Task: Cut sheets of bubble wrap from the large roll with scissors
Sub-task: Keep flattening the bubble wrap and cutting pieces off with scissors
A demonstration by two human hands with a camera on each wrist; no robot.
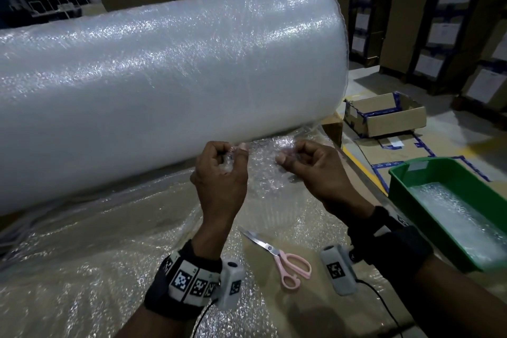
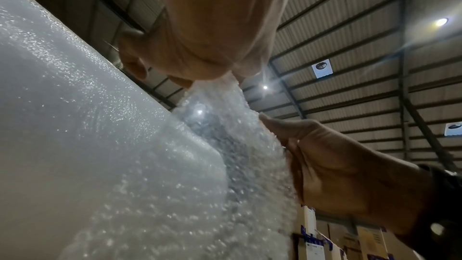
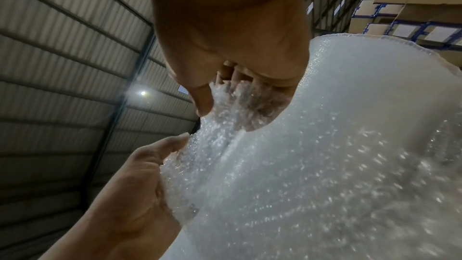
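A huge white bubble wrap roll [image 1: 164, 85] lies across the table, filling most of the head view. Its loose sheet [image 1: 263, 173] hangs in front of it. My left hand [image 1: 222, 170] grips the sheet's top edge with curled fingers and thumb. My right hand [image 1: 307, 162] pinches the same edge a short way to the right. The wrist views show the sheet [image 2: 225, 135] [image 3: 250, 155] bunched in both fists. Pink-handled scissors [image 1: 285, 261] lie untouched on the unrolled wrap between my forearms, blades pointing up-left.
A green plastic bin [image 1: 406, 173] holding cut bubble wrap stands at the right. An open cardboard box [image 1: 395, 121] sits on the floor behind it. More unrolled wrap [image 1: 82, 255] covers the table at the left. Shelves of cartons [image 1: 452, 22] line the back right.
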